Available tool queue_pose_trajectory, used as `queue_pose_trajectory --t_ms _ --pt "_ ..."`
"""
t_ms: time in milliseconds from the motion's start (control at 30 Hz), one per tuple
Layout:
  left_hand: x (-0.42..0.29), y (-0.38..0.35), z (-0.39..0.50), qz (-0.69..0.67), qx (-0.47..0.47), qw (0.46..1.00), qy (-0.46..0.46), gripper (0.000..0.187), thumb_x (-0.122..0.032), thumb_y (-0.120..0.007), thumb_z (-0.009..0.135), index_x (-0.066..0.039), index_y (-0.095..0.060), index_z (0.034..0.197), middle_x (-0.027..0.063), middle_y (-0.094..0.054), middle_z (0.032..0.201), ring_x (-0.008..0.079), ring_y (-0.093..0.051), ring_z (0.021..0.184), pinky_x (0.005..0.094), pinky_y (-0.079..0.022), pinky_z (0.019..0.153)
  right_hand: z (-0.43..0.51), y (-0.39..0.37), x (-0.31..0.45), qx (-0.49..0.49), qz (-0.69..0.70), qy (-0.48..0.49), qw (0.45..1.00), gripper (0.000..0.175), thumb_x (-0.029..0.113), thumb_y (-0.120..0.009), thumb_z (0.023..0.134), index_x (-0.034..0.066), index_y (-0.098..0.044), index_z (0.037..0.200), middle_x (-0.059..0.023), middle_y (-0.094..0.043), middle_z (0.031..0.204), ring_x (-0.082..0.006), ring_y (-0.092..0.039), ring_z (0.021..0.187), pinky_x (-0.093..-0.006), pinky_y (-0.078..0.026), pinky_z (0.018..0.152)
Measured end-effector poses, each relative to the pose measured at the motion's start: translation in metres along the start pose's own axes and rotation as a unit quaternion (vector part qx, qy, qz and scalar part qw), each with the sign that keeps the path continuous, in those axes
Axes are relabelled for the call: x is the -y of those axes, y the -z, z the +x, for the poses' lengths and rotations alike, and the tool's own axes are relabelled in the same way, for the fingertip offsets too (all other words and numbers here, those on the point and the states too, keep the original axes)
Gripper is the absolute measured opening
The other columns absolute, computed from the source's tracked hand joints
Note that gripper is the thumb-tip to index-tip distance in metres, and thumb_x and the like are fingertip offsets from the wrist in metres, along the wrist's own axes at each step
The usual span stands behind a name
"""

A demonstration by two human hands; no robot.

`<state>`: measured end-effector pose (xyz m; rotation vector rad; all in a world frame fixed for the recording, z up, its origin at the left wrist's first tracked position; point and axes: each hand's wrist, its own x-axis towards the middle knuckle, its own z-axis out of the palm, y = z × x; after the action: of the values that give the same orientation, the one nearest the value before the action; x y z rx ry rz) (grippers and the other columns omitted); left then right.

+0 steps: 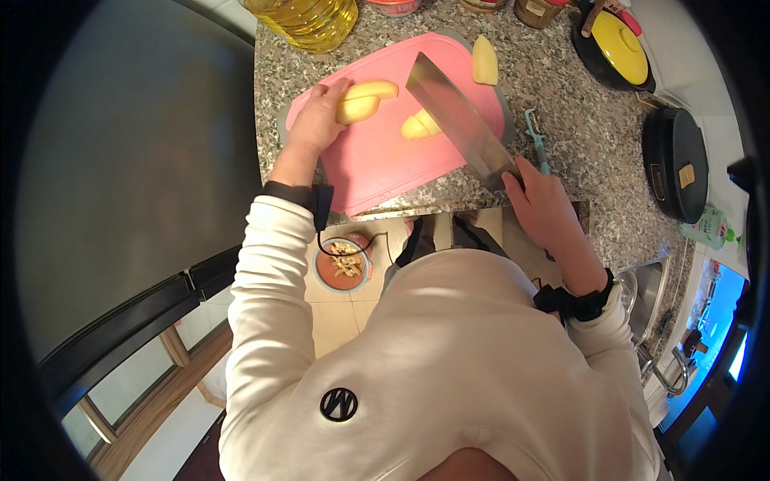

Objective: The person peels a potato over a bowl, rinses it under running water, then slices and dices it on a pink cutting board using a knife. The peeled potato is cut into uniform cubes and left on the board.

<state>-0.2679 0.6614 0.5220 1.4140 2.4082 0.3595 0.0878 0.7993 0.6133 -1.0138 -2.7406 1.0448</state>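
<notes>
My left hand is on the left part of a pink cutting board, its fingers closed around peeled yellow potato pieces. In my right hand is the handle of a Chinese cleaver. Its broad steel blade slants up and left over the right side of the board. Cut potato pieces lie beside the blade, which partly hides them. Another peeled potato piece sits at the board's upper right edge.
A teal peeler lies on the granite counter, right of the board. Farther right are a yellow-lidded black pot and a black appliance. An oil bottle stands upper left. Below, a bucket holds peelings.
</notes>
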Motion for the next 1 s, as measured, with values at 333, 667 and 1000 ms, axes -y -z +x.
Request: queue_pose_trajectory --t_ms 333,667,1000 --pt "-0.011 -0.011 0.020 0.111 -0.088 0.981 -0.133 0.082 -0.012 -0.084 0.071 -0.032 -0.051 0.144 0.0083 -0.052 0.137 0.0336 -0.050 0.128 0.0470 -0.043 0.107 -0.001 -0.001 -0.007 0.013 0.007 -0.016 1.000 0.019 0.021 -0.054 0.100 0.0026 -0.052 0.095 -0.0230 -0.062 0.070 -0.0460 -0.061 0.068 -0.0548 -0.046 0.062" --pt "-0.037 -0.033 0.018 0.071 -0.018 0.997 -0.037 0.071 -0.039 -0.078 0.077 -0.038 -0.049 0.142 0.0049 -0.055 0.132 0.0315 -0.053 0.121 0.0551 -0.046 0.099 0.003 -0.004 0.000 -0.005 0.021 -0.010 1.000 0.020 0.020 -0.056 0.099 0.0022 -0.051 0.092 -0.0235 -0.061 0.070 -0.0461 -0.061 0.068 -0.0545 -0.045 0.061" --pt "-0.021 -0.028 -0.024 -0.017 -0.047 0.996 0.077 0.091 -0.039 -0.088 0.065 -0.035 -0.045 0.145 0.0115 -0.053 0.134 0.0377 -0.053 0.122 0.0491 -0.050 0.098 -0.002 0.000 -0.010 0.095 -0.111 0.073 0.987 0.020 0.024 -0.054 0.099 0.0049 -0.051 0.093 -0.0207 -0.062 0.071 -0.0443 -0.062 0.071 -0.0547 -0.048 0.062"
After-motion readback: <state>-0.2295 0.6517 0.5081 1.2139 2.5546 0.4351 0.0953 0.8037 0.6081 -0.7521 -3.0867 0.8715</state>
